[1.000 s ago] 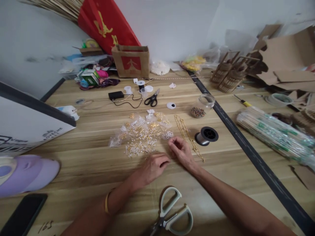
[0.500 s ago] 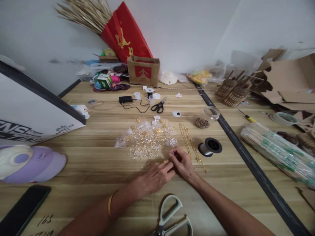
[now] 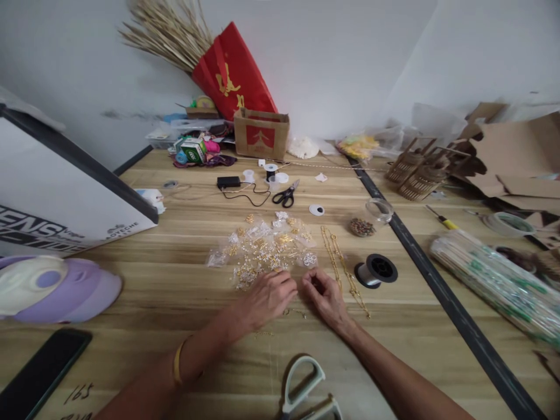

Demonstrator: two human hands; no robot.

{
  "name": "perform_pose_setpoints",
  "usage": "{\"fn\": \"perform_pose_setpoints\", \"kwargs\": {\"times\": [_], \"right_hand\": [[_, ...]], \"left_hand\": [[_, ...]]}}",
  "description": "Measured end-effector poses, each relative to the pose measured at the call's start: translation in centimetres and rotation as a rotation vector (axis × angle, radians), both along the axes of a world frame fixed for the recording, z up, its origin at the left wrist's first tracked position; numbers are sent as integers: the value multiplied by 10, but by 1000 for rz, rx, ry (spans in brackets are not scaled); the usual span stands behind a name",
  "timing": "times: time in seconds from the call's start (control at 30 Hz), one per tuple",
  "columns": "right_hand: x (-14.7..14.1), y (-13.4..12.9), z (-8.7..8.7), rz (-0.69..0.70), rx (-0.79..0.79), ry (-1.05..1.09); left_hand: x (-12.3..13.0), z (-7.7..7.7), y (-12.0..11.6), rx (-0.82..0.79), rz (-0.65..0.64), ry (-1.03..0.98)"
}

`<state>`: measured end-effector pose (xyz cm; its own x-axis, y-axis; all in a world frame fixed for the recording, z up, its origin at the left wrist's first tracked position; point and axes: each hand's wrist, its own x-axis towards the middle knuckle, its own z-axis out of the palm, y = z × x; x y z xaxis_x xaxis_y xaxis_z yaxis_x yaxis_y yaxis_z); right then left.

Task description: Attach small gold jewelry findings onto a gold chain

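My left hand [image 3: 270, 296] reaches over the front right edge of a pile of small gold and clear beads [image 3: 262, 251], its fingers bent and close together. Whatever its fingertips hold is hidden. Just right of it, my right hand [image 3: 326, 296] rests on the table with thumb and forefinger pinched; what is between them is too small to make out. A short gold chain piece [image 3: 296, 314] lies below the gap between the hands, and another thin gold chain piece [image 3: 263, 334] is nearer me. Beyond my right hand stretches a long gold chain [image 3: 339, 256].
A wire spool [image 3: 376, 271] and a jar of beads [image 3: 362, 226] stand to the right. Pale-handled scissors [image 3: 301, 382] lie in front of me, black scissors [image 3: 285, 197] farther back. At left are a purple cap [image 3: 87, 289], a phone [image 3: 46, 373] and a large box [image 3: 65, 181].
My left hand has moved left and away from my right hand, toward the bead pile, uncovering short chain pieces. My right hand stays nearly in place. The view has shifted slightly.
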<state>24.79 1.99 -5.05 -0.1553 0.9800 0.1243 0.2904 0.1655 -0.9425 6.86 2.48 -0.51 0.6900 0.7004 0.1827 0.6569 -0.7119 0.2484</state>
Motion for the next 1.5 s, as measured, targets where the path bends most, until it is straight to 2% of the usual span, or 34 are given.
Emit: {"fn": "perform_pose_setpoints", "kwargs": {"times": [0.1, 0.2, 0.3, 0.4, 0.53, 0.67, 1.03, 1.5], "right_hand": [[-1, 0, 0, -7, -5, 2], [-1, 0, 0, -8, -12, 3], [-1, 0, 0, 3, -4, -7], [0, -1, 0, 7, 3, -21], [0, -1, -1, 1, 10, -30], [0, -1, -2, 3, 10, -35], [0, 0, -2, 19, -8, -37], [0, 0, -1, 17, -10, -41]], "left_hand": [[-15, 0, 13, -8, 51, 20], [-38, -2, 30, -46, 187, -15], [-59, -8, 47, -72, 337, -42], [-72, -17, 57, -67, 389, -103], [-76, -25, 61, -71, 387, -151], [-71, -27, 61, -97, 373, -139], [-57, -34, 62, 13, 271, -134], [-57, -36, 61, -59, 275, -104]]}}
